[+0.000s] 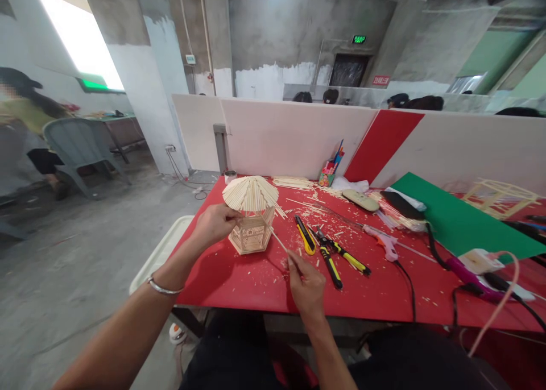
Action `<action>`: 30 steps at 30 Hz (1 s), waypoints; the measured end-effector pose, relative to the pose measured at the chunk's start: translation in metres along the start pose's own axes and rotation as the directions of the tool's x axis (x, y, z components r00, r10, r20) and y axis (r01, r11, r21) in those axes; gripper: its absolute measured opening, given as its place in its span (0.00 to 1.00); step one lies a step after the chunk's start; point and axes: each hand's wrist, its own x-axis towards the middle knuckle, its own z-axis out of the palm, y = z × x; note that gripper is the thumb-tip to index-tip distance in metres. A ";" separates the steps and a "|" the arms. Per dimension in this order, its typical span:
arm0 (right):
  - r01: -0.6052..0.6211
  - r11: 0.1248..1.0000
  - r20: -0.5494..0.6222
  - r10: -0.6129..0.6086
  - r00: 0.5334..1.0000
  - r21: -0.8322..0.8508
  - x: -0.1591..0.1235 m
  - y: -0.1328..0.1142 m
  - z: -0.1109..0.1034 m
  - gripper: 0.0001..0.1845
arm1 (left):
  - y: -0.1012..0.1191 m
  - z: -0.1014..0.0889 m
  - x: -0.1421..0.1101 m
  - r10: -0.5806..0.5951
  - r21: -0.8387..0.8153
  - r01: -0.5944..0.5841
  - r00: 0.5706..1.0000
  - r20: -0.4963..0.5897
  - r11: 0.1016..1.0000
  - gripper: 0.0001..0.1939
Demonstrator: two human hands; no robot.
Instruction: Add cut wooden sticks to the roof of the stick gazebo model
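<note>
A small pavilion model [250, 235] made of thin wooden sticks stands on the red table, with a round stick roof [250, 193] above a many-sided railed base. My left hand [215, 225], wearing a silver bangle, is closed at the model's left side, just under the roof edge; its fingertips appear to pinch a post there. Between the thumb and fingers of my right hand [306, 281] is a thin wooden stick [278, 240]. That stick slants up and left, its far end reaching the model beneath the roof. Whether the tip touches the model is too small to tell.
Right of the model lie a yellow utility knife [304, 235], pliers [329, 259] and a pink glue gun [384, 242] with a cord. Loose sticks [294, 183] and scraps lie behind. A pen cup [327, 174] stands near the white partition [290, 134]. A green board [464, 216] lies right.
</note>
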 end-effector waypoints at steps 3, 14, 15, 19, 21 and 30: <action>0.006 1.000 0.004 -0.006 1.000 0.005 -0.001 -0.002 -0.001 0.15 | -0.001 0.000 0.000 0.000 -0.006 -0.001 1.000 -0.006 1.000 0.16; -0.009 0.999 0.013 0.009 1.000 0.034 -0.003 -0.001 -0.002 0.14 | 0.004 -0.003 -0.001 -0.009 -0.017 0.009 1.000 0.010 1.000 0.15; -0.014 0.999 0.015 0.014 1.000 0.038 -0.004 -0.001 -0.002 0.14 | 0.005 -0.004 -0.001 -0.013 -0.019 0.013 1.000 0.015 1.000 0.15; -0.020 0.999 0.022 0.019 1.000 0.048 -0.005 -0.001 -0.002 0.14 | 0.008 -0.006 -0.002 -0.034 -0.008 0.034 0.999 0.030 0.999 0.16; -0.015 0.999 0.022 0.014 1.000 0.046 -0.004 -0.002 -0.003 0.14 | 0.009 -0.007 -0.003 -0.040 -0.002 0.040 0.999 0.033 0.999 0.17; 0.002 1.000 0.034 -0.003 0.999 0.028 -0.002 -0.004 -0.005 0.15 | 0.009 -0.007 -0.002 -0.043 -0.012 0.044 0.999 0.027 0.999 0.17</action>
